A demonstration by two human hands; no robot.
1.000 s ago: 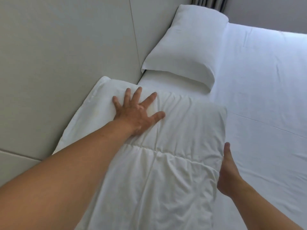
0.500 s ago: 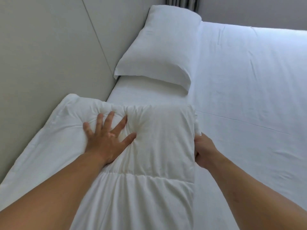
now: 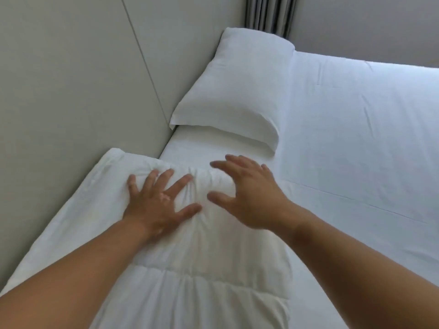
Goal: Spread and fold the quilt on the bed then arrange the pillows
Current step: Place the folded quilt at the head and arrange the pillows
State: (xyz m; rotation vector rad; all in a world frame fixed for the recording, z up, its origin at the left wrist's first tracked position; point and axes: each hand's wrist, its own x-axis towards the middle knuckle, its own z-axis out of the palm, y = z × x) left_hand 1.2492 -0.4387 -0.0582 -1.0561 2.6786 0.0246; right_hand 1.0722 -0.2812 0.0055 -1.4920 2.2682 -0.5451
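A white folded quilt lies along the left side of the bed, its far end bunched against the headboard panel. My left hand presses flat on that far end with fingers spread. My right hand hovers just over the quilt's far right corner, fingers spread and slightly bent, holding nothing. A white pillow leans against the headboard beyond the quilt, apart from it.
The padded grey headboard runs along the left. White sheet covers the mattress to the right. A dark curtain hangs at the far corner behind the pillow.
My right hand let go of the quilt's right edge and came up over its top corner, opening. My left hand stayed pressed on the quilt.
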